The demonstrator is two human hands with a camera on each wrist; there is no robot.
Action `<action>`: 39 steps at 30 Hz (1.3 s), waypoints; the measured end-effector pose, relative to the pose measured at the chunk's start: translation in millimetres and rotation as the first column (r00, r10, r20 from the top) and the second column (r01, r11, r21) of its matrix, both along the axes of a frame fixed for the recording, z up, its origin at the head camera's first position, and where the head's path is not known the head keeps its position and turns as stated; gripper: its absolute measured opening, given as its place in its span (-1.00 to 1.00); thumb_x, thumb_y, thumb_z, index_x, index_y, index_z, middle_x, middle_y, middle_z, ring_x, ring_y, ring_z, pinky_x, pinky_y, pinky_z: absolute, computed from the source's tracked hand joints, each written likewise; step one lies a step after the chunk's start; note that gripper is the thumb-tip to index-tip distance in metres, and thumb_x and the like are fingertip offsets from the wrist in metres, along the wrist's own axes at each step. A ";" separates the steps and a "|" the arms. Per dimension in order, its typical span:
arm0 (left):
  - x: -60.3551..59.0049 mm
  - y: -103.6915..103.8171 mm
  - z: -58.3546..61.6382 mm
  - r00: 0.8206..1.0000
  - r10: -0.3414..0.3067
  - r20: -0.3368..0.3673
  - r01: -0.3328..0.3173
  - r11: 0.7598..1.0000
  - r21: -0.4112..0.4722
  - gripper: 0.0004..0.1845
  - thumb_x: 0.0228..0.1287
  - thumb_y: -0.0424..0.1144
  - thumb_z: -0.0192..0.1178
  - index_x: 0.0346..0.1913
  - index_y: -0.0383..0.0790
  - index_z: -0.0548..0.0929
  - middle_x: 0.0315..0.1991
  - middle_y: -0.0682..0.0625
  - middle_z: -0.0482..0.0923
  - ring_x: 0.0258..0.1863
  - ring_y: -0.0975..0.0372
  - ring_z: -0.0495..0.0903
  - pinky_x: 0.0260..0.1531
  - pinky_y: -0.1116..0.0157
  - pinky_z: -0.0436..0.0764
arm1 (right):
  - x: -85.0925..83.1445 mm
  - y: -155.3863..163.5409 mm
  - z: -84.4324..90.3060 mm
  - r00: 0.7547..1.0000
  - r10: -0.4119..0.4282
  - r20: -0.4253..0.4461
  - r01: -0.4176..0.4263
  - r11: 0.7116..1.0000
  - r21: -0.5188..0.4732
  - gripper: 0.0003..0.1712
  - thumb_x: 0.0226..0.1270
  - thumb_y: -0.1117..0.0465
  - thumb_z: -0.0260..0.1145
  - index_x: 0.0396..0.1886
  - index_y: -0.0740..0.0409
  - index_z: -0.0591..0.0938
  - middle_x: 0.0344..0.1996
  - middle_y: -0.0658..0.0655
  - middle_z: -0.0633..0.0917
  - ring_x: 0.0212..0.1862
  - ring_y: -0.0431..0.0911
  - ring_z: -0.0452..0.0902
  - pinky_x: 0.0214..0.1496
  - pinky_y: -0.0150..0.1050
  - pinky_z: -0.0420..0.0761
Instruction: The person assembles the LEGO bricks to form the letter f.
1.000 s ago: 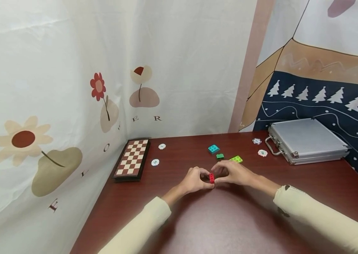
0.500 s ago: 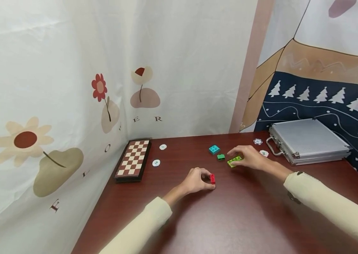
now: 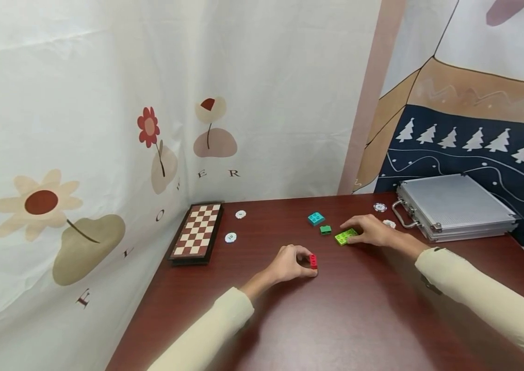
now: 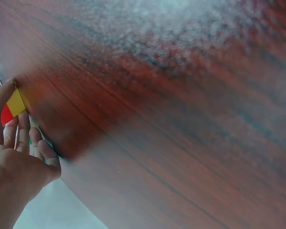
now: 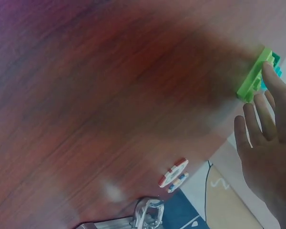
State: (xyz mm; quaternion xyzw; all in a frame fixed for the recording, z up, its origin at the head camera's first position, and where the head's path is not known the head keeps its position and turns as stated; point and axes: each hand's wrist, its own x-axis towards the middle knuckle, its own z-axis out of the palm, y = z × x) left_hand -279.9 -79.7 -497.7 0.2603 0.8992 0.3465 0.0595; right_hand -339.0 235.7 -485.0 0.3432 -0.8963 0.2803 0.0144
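Note:
My left hand (image 3: 300, 260) rests on the dark red table (image 3: 336, 319) and pinches a small red brick (image 3: 313, 260). In the left wrist view that brick (image 4: 12, 108) shows a red and a yellow face between the curled fingers (image 4: 19, 136). My right hand (image 3: 354, 233) reaches further back and holds a lime green brick (image 3: 346, 236) lying flat on the table. In the right wrist view one of the fingertips (image 5: 269, 76) lies on the lime brick (image 5: 253, 78); the thumb is hidden.
A teal brick (image 3: 316, 218) and a small dark green brick (image 3: 325, 230) lie just left of the lime one. A folded chessboard (image 3: 197, 232) sits at the left, an aluminium case (image 3: 454, 206) at the right. White poker chips (image 3: 230, 237) are scattered about.
My right hand left the red brick, moved back and to the right, and settled on the lime green brick. My left hand stayed put with the red brick.

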 end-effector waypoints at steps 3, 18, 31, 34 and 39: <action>-0.2 0.6 0.1 1.000 -0.005 -0.007 0.005 1.000 -0.010 -0.62 0.01 -0.08 0.66 -0.10 -0.07 0.81 -0.28 0.16 0.69 -0.26 0.29 0.56 -0.25 0.42 0.52 | 1.1 0.5 -3.2 1.000 0.009 -0.019 -0.008 1.000 0.018 -0.59 0.28 0.28 0.54 0.12 0.28 0.75 0.02 0.21 0.76 0.04 0.08 0.66 0.10 0.10 0.63; -6.0 -1.1 -1.6 0.997 -0.048 -0.061 0.046 0.998 -0.030 -0.59 0.01 -0.06 0.66 -0.07 -0.08 0.80 -0.26 0.19 0.66 -0.26 0.33 0.51 -0.20 0.42 0.50 | 15.4 -5.0 -6.2 0.997 -0.073 -0.040 0.074 0.997 0.035 -0.65 0.30 0.14 0.55 0.03 0.18 0.79 -0.18 0.06 0.72 -0.18 -0.12 0.56 -0.08 -0.09 0.61; -3.9 -5.1 1.0 0.997 -0.069 -0.021 0.069 0.997 0.045 -0.51 0.04 -0.08 0.65 0.06 -0.08 0.78 -0.23 0.20 0.72 -0.23 0.30 0.56 -0.19 0.42 0.53 | 27.1 -14.1 4.2 0.997 -0.054 -0.057 0.054 0.998 0.007 -0.64 0.32 0.11 0.54 0.07 0.13 0.80 -0.15 0.03 0.72 -0.20 -0.17 0.54 -0.13 -0.22 0.59; -3.2 -5.1 1.8 0.998 -0.056 -0.013 0.057 0.997 0.060 -0.56 0.05 -0.09 0.65 0.02 -0.05 0.79 -0.25 0.20 0.72 -0.24 0.32 0.57 -0.20 0.41 0.53 | 32.4 -19.9 8.9 0.998 -0.042 -0.043 0.042 0.999 0.002 -0.62 0.32 0.10 0.54 0.09 0.11 0.79 -0.13 0.02 0.71 -0.19 -0.17 0.53 -0.13 -0.25 0.59; -2.6 -5.0 2.6 0.999 -0.036 -0.004 0.036 0.997 0.074 -0.62 0.04 -0.11 0.66 -0.07 -0.04 0.80 -0.29 0.18 0.73 -0.26 0.33 0.59 -0.22 0.41 0.55 | 40.9 -32.3 17.3 1.000 -0.025 -0.004 0.025 1.000 0.001 -0.60 0.34 0.05 0.53 0.11 0.06 0.79 -0.10 -0.01 0.70 -0.16 -0.16 0.54 -0.09 -0.24 0.60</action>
